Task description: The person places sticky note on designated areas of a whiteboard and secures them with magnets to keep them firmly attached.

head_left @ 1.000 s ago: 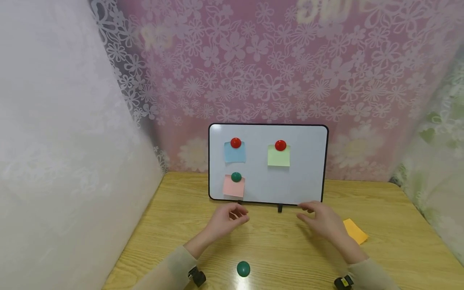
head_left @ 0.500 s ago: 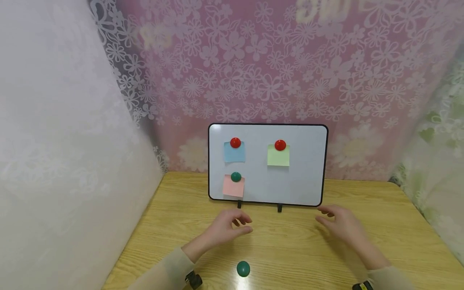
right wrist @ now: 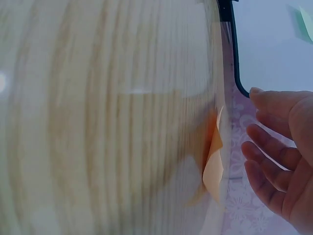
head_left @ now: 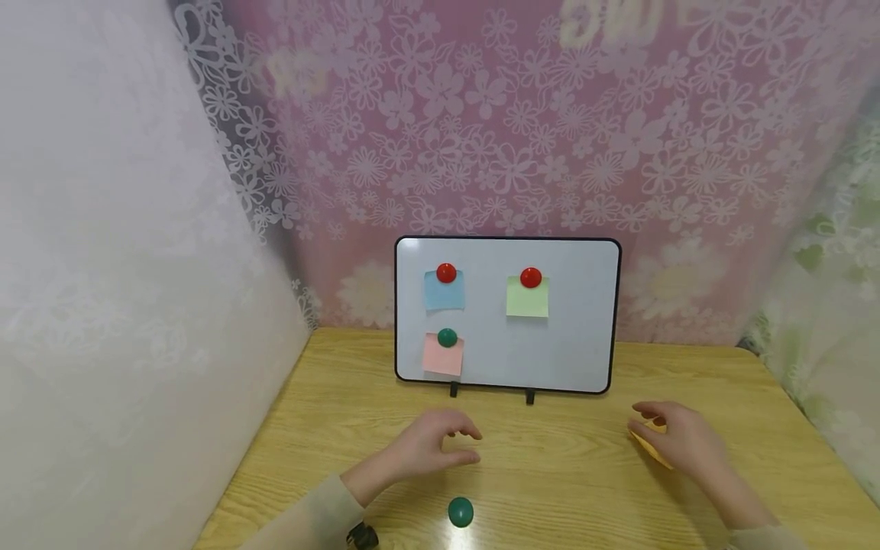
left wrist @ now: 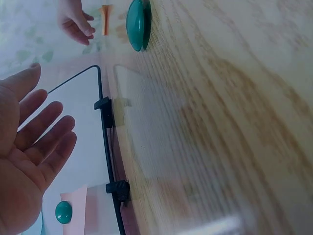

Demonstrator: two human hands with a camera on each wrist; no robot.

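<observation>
My right hand (head_left: 690,439), empty with fingers loosely bent, hovers over an orange sticky note (head_left: 648,447) on the right side of the table. In the right wrist view that note (right wrist: 213,169) lies with its edge curled up, a small gap from the fingers. My left hand (head_left: 433,447) hangs in front of the whiteboard (head_left: 577,336), holding nothing, thumb and fingers apart. Nearest to it on the table is a loose green round magnet (head_left: 461,512). The left wrist view shows the spread fingers and this magnet (left wrist: 139,24) beyond them.
On the board, red magnets hold a blue note (head_left: 444,294) and a light green note (head_left: 527,299). A green magnet (head_left: 448,338) holds a pink note (head_left: 442,359) below. Small black feet (head_left: 530,396) support the board. Patterned cloth (head_left: 481,153) hangs behind.
My right hand has moved right, away from the board's lower corner and over the orange note, now partly covering it. My left hand has drifted slightly down, toward me.
</observation>
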